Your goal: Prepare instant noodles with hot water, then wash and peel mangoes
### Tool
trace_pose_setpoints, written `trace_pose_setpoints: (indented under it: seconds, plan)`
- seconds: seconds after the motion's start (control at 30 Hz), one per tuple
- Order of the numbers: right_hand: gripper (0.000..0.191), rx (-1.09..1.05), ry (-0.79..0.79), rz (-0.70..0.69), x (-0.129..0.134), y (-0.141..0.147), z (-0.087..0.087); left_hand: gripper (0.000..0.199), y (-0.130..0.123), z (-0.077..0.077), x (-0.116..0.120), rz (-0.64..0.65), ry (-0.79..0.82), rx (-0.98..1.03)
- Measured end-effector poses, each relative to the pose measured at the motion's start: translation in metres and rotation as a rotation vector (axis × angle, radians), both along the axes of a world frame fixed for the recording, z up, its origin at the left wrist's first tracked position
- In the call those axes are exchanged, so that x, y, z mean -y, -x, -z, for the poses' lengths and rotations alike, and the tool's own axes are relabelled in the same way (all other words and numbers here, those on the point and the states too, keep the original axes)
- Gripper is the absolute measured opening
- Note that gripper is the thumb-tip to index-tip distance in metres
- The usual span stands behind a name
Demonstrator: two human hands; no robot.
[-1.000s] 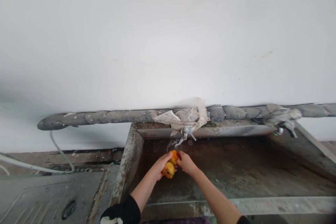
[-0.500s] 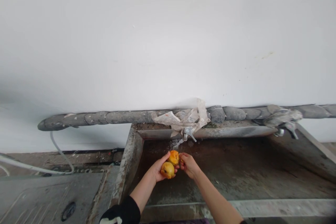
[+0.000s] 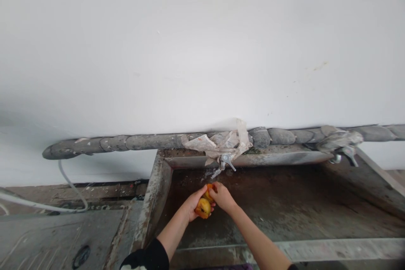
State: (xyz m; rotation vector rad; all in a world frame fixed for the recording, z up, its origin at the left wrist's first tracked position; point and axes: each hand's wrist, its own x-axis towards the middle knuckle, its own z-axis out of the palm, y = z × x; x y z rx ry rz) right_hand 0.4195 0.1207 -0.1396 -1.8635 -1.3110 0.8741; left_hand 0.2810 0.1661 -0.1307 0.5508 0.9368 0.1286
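My left hand (image 3: 191, 204) is wrapped from the left around round, yellow-orange fruits of a kind I cannot make out. The lower fruit (image 3: 203, 208) shows most of its skin, with a dark spot. Just beyond it, the upper fruit (image 3: 209, 194) is partly covered by my right hand (image 3: 223, 197), whose fingers are bent over its top and right side. Both hands are over the sink (image 3: 335, 244), below the running tap (image 3: 226, 161). Water (image 3: 216, 173) falls from the spout a little beyond the fingertips.
A wrapped grey pipe (image 3: 155, 141) runs along the white wall (image 3: 202, 50). A second tap (image 3: 346, 155) sits to the right. On the left are a white hose (image 3: 71, 183) and a grey counter (image 3: 101, 228) with a dark drain hole (image 3: 81, 256).
My right hand has moved left and closed over the upper fruit, covering more of it. The left hand and the lower fruit have barely shifted. Water keeps running.
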Motion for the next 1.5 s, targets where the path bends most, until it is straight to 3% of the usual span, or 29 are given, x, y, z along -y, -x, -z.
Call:
trace_pose_setpoints:
  seconds: [0.23, 0.5, 0.83, 1.03, 1.23, 1.5]
  plan:
    - [0.003, 0.114, 0.070, -0.088, -0.005, -0.002, -0.003, 0.050, -0.005, -0.008, 0.005, -0.021, -0.076, -0.028]
    - [0.013, 0.109, 0.024, -0.179, 0.003, -0.008, -0.012, 0.052, -0.003, -0.013, 0.004, 0.030, -0.039, -0.057]
    - [0.013, 0.112, -0.004, -0.114, 0.003, -0.007, -0.007, 0.054, -0.008, -0.013, 0.005, 0.019, -0.003, -0.066]
    - [0.015, 0.003, -0.009, -0.112, 0.000, -0.010, -0.003, 0.055, -0.005, -0.009, 0.005, 0.006, 0.033, -0.054]
    - [0.013, -0.138, -0.006, -0.016, -0.002, -0.010, 0.007, 0.060, -0.004, -0.003, 0.005, 0.013, 0.058, -0.043]
    - [0.006, -0.644, 0.114, 0.246, 0.006, -0.004, 0.019, 0.063, -0.002, -0.008, 0.002, -0.009, 0.135, 0.045]
